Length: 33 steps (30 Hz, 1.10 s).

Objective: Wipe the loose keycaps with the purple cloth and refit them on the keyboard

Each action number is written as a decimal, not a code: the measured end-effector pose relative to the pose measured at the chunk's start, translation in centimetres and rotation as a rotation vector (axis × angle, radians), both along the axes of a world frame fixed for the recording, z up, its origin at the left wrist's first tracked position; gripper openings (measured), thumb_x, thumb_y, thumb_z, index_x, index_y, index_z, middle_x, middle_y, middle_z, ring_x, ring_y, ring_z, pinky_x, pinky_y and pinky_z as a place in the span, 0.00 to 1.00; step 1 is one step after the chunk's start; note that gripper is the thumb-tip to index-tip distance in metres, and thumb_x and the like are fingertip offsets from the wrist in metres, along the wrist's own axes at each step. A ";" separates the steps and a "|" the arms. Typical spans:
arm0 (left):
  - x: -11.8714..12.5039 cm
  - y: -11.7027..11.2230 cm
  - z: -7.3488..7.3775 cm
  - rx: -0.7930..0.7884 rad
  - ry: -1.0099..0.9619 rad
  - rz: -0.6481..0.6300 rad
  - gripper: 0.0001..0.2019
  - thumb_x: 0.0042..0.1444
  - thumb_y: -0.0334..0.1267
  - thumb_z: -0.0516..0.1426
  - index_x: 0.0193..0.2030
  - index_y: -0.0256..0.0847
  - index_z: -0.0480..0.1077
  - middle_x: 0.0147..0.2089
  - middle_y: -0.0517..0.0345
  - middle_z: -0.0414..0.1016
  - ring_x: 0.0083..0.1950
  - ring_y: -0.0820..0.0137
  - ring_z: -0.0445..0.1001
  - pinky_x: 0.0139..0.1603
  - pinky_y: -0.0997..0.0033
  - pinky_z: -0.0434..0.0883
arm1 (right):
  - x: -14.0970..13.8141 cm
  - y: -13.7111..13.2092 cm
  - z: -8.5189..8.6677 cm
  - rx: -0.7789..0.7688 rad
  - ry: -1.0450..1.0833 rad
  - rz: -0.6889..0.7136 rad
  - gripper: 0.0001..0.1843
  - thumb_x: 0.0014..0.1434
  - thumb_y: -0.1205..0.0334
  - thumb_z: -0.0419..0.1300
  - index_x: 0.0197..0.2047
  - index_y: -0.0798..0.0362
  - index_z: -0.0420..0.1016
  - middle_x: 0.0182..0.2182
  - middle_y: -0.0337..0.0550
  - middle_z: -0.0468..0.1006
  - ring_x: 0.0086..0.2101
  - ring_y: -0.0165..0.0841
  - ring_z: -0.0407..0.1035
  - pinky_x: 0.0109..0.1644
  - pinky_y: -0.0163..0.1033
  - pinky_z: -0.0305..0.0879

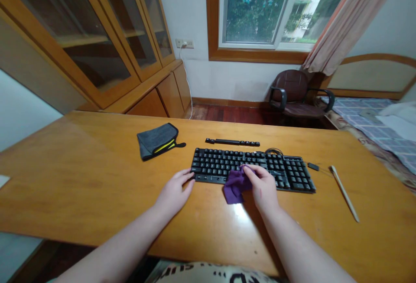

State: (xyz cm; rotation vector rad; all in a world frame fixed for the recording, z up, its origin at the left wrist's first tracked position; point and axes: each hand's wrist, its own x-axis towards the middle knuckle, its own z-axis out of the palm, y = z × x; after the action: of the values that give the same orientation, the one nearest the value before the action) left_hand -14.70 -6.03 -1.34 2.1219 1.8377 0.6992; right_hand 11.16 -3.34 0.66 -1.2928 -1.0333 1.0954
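Note:
A black keyboard (286, 171) lies on the wooden table (81, 179) in front of me. My right hand (264, 187) is closed on a purple cloth (235, 185) and presses it against the keyboard's front middle keys. My left hand (175, 191) rests with its fingers stretched flat on the table, its fingertips touching the keyboard's left front corner. A row of loose black keycaps (232, 142) lies just behind the keyboard.
A folded grey cloth with a yellow stripe (157, 141) lies to the back left. A thin pale stick (344, 193) and a small black plug (313, 166) lie right of the keyboard. Beyond the table are a brown armchair (297, 94), glass-door cabinets (107, 36) and a bed (383, 122).

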 end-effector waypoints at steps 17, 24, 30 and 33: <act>-0.9 18.8 1.1 -0.235 -0.336 -0.178 0.19 0.39 0.37 0.62 0.41 0.37 0.74 0.35 0.52 0.77 0.35 0.66 0.73 0.42 0.65 0.68 | -0.1 0.1 -0.1 -0.008 0.019 -0.003 0.15 0.46 0.52 0.63 0.33 0.54 0.78 0.32 0.46 0.79 0.34 0.38 0.71 0.39 0.42 0.66; -0.1 19.6 0.4 -0.289 -0.472 -0.190 0.21 0.34 0.33 0.64 0.40 0.33 0.74 0.34 0.50 0.77 0.34 0.66 0.74 0.42 0.64 0.69 | -0.1 0.2 -0.3 -0.024 0.042 0.015 0.13 0.47 0.53 0.63 0.33 0.52 0.78 0.31 0.44 0.79 0.34 0.37 0.71 0.39 0.41 0.65; 0.8 17.4 2.6 -0.149 -0.635 -0.058 0.23 0.43 0.38 0.61 0.47 0.33 0.69 0.44 0.47 0.74 0.42 0.67 0.72 0.48 0.63 0.67 | 0.1 0.3 0.2 0.167 -0.095 0.026 0.09 0.52 0.57 0.60 0.34 0.51 0.78 0.38 0.44 0.74 0.41 0.36 0.67 0.46 0.41 0.62; 3.3 13.5 3.9 -0.127 -0.913 -0.051 0.20 0.42 0.39 0.62 0.44 0.35 0.71 0.42 0.50 0.75 0.42 0.67 0.72 0.49 0.63 0.67 | 0.2 0.3 0.2 0.217 -0.139 0.007 0.10 0.53 0.57 0.58 0.36 0.50 0.78 0.37 0.44 0.73 0.41 0.35 0.67 0.46 0.41 0.62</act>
State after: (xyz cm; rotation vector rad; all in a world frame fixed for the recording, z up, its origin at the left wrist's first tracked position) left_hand -11.38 7.44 2.54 1.3769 1.2587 1.2266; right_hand 11.33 -3.07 0.89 -1.2025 -1.2264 0.8808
